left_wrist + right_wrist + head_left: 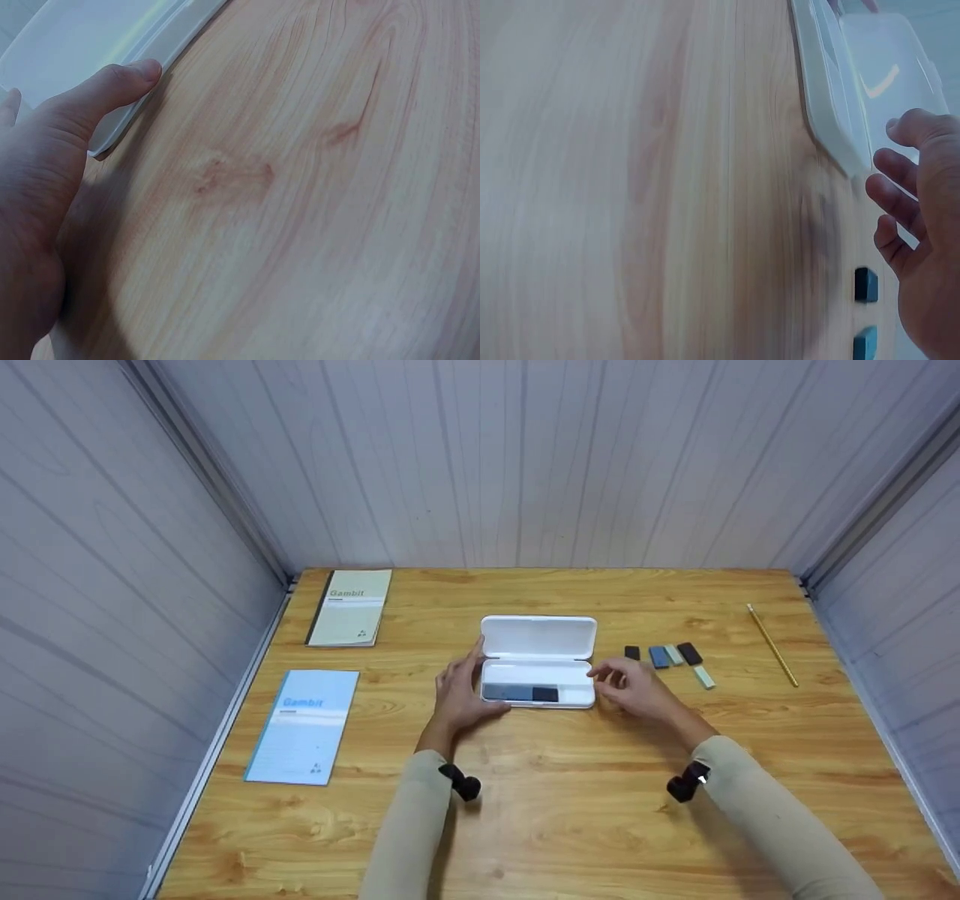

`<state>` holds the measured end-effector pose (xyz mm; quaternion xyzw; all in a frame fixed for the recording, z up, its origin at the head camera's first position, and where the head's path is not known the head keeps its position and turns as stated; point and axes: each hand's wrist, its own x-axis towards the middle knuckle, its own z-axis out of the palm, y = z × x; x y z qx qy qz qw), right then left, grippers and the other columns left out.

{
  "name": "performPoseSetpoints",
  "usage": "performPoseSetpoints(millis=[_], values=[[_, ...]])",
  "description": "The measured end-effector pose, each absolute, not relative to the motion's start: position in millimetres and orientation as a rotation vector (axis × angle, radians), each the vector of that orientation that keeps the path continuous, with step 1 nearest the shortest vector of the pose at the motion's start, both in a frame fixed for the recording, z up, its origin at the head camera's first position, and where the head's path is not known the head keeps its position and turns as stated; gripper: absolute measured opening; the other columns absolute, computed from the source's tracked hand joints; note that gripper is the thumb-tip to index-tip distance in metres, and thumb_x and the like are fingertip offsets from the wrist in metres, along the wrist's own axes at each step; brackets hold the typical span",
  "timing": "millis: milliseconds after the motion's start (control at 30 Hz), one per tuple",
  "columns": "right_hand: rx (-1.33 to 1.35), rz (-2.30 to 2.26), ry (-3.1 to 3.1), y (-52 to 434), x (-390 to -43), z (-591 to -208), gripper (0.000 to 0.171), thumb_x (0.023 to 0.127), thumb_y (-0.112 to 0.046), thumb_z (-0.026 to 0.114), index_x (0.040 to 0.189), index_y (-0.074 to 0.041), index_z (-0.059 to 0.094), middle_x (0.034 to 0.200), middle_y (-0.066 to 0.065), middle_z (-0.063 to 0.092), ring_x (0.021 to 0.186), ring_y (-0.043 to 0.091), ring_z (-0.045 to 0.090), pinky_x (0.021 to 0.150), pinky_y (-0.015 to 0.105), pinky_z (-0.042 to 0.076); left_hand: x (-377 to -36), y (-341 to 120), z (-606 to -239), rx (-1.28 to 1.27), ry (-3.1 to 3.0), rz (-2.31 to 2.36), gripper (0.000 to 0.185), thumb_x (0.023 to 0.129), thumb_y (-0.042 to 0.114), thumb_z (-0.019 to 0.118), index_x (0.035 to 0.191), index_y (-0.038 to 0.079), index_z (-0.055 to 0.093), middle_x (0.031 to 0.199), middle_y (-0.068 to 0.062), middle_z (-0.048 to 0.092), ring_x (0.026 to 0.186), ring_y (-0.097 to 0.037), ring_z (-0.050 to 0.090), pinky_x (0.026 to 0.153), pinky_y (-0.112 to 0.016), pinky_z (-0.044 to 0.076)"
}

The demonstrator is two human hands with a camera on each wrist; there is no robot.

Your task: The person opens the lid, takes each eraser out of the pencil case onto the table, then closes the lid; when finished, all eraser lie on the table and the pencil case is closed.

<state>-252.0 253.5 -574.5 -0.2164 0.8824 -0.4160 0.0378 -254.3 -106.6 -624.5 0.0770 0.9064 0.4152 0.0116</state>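
A white pencil case stands with its lid raised on the table. Along the front of its tray lie blue-grey blocks and a black block, which look like erasers. My left hand holds the case's left end, thumb along the front rim and index finger up the side; in the left wrist view the thumb lies on the rim. At the right end, my right hand hovers with loosely bent fingers and nothing visible in them. Whether its fingertips touch the case is unclear.
Right of the case lie several eraser-like blocks: black, blue, pale green and others. A yellow pencil lies farther right. On the left are a cream notebook and a blue notebook. Panel walls enclose the table.
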Motion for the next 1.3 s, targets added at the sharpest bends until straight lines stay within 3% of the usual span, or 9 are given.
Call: performPoseSetpoints(millis=[267, 500, 767, 1033, 1300], values=[[-0.758, -1.263, 2.678, 227, -253, -571, 0.019, 0.105, -0.004, 0.074, 0.123, 0.000, 0.079, 0.115, 0.019, 0.080, 0.093, 0.007, 0.064, 0.081, 0.020, 0.052, -254, -107, -625, 0.258, 2.838, 1.303, 0.138, 0.073, 0.040, 0.105, 0.182, 0.029, 0.022, 0.164, -0.006, 0.067, 0.158, -0.040, 0.047, 0.135, -0.065, 0.020], [-0.744, -1.240, 2.649, 208, -251, -570, 0.022, 0.107, -0.008, 0.074, 0.128, -0.003, 0.079, 0.122, 0.017, 0.083, 0.104, 0.022, 0.072, 0.083, 0.023, 0.052, -253, -108, -623, 0.268, 2.832, 1.291, 0.135, 0.075, 0.042, 0.103, 0.182, 0.029, 0.021, 0.164, -0.004, 0.066, 0.158, -0.039, 0.047, 0.133, -0.066, 0.023], [-0.809, -1.224, 2.608, 195, -250, -576, 0.023, 0.107, -0.007, 0.074, 0.129, -0.003, 0.079, 0.128, 0.016, 0.082, 0.117, 0.035, 0.073, 0.104, 0.052, 0.058, -252, -107, -624, 0.261, 2.832, 1.304, 0.135, 0.074, 0.043, 0.104, 0.182, 0.028, 0.023, 0.163, -0.005, 0.067, 0.158, -0.040, 0.047, 0.131, -0.066, 0.026], [-0.768, -1.182, 2.601, 192, -249, -580, 0.025, 0.104, -0.008, 0.077, 0.128, -0.008, 0.081, 0.127, 0.013, 0.082, 0.116, 0.031, 0.069, 0.101, 0.037, 0.051, -253, -106, -623, 0.262, 2.825, 1.321, 0.137, 0.073, 0.041, 0.105, 0.182, 0.028, 0.023, 0.162, -0.005, 0.068, 0.157, -0.039, 0.048, 0.131, -0.066, 0.025], [-0.751, -1.185, 2.613, 190, -249, -580, 0.025, 0.103, -0.010, 0.078, 0.128, -0.008, 0.081, 0.125, 0.014, 0.082, 0.114, 0.030, 0.067, 0.099, 0.037, 0.050, -253, -106, -623, 0.236, 2.836, 1.285, 0.137, 0.073, 0.041, 0.105, 0.182, 0.030, 0.022, 0.164, -0.004, 0.066, 0.158, -0.039, 0.047, 0.133, -0.064, 0.025]])
